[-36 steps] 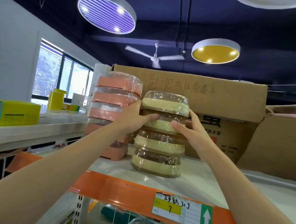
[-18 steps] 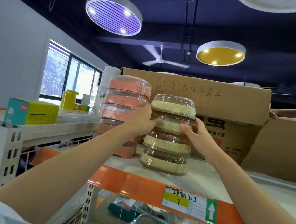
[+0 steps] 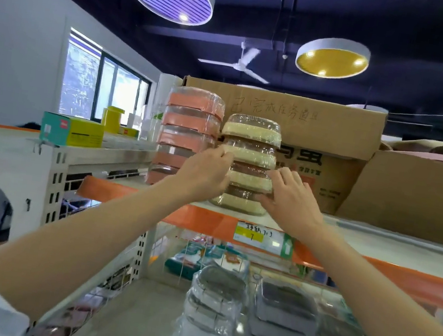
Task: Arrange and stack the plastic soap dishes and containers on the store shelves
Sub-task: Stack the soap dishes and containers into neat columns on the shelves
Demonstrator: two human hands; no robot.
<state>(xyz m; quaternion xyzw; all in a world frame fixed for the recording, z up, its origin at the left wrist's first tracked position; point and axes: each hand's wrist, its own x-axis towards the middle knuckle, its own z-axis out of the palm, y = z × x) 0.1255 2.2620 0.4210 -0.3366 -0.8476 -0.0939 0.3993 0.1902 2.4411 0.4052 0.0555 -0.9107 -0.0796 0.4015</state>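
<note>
Cream soap-dish stack (image 3: 246, 166): four wrapped units, upright on top shelf (image 3: 377, 239), near the orange front edge, just beside pink soap-dish stack (image 3: 187, 136). Left hand (image 3: 203, 173): fingers curled against the cream stack's left side, gripping it; lower on the stack than half a second ago. Right hand (image 3: 290, 199): fingers now spread and straight, palm near the right side, no longer wrapped round it. Cardboard box (image 3: 322, 125) behind. Grey wrapped dishes (image 3: 276, 327) on lower shelf, newly visible
</note>
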